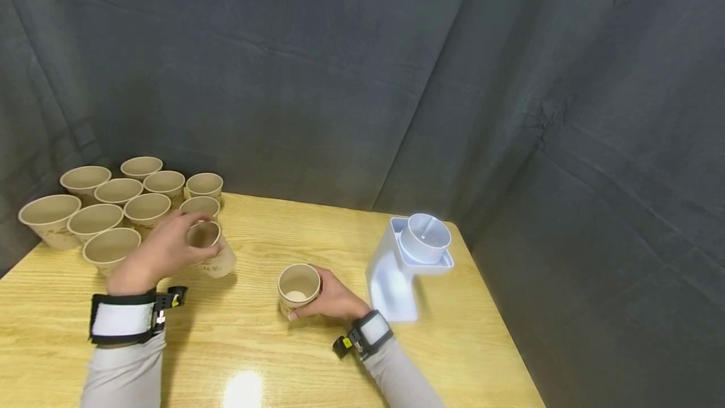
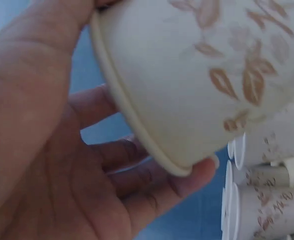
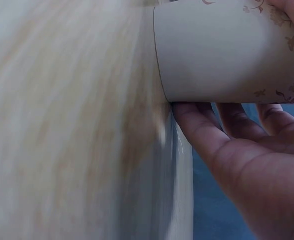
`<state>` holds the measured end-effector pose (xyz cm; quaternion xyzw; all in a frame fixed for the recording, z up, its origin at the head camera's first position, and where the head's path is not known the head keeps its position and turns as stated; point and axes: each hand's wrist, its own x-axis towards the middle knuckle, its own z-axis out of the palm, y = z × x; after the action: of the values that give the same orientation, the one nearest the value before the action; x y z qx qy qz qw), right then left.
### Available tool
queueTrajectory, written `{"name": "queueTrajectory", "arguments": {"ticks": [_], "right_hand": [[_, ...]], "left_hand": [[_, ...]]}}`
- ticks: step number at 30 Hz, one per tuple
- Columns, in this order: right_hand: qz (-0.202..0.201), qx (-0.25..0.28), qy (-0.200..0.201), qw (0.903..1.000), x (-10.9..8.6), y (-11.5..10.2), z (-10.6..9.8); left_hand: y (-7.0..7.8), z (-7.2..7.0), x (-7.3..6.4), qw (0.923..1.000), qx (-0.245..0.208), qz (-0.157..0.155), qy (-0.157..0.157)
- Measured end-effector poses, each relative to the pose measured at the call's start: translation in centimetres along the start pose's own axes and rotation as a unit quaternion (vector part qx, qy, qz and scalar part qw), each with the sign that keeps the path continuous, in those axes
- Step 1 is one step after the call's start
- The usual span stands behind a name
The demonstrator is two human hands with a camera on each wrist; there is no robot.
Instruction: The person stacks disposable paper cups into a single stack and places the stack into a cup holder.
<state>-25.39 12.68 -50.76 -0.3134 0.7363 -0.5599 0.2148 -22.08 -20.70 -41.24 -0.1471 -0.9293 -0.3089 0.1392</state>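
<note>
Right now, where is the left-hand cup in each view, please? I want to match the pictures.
Head: left-hand cup left of centre, tilted, in the left hand.
Left wrist: the same cup is large, from upper middle to the right, cut off by the frame.
Right wrist: not in it; the right-hand cup shows instead.
Landmark shared by head and left wrist: the left hand.
</note>
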Motion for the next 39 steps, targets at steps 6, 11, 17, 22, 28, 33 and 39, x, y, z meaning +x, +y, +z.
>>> {"name": "queueTrajectory", "arguments": {"ticks": [6,11,17,22,28,33,39], "right_hand": [[-0.005,-0.002,-0.002,1.0000,0.0,0.0,0.1],[-0.012,-0.001,-0.001,0.9999,0.2,-0.1,0.1],[-0.013,0.000,-0.001,0.9999,0.3,-0.1,0.1],[-0.010,-0.004,0.002,0.9999,0.2,-0.2,-0.1],[-0.011,-0.006,-0.004,0.9999,0.1,-0.3,-0.1],[-0.006,-0.008,-0.008,0.9999,0.1,-0.3,-0.1],[0.000,-0.007,-0.013,0.9999,0.2,-0.2,-0.1]], "left_hand": [[2.2,0.3,0.6,0.9997,-0.018,0.015,0.011],[4.1,0.4,1.0,0.9980,-0.041,0.040,0.024],[5.7,0.6,1.1,0.9960,-0.059,0.060,0.030],[6.5,0.8,1.1,0.9962,-0.061,0.058,0.023],[7.0,1.6,1.3,0.9934,-0.077,0.079,0.029],[7.4,2.5,1.6,0.9901,-0.093,0.103,0.022],[8.0,3.4,1.9,0.9891,-0.099,0.109,-0.005]]}}
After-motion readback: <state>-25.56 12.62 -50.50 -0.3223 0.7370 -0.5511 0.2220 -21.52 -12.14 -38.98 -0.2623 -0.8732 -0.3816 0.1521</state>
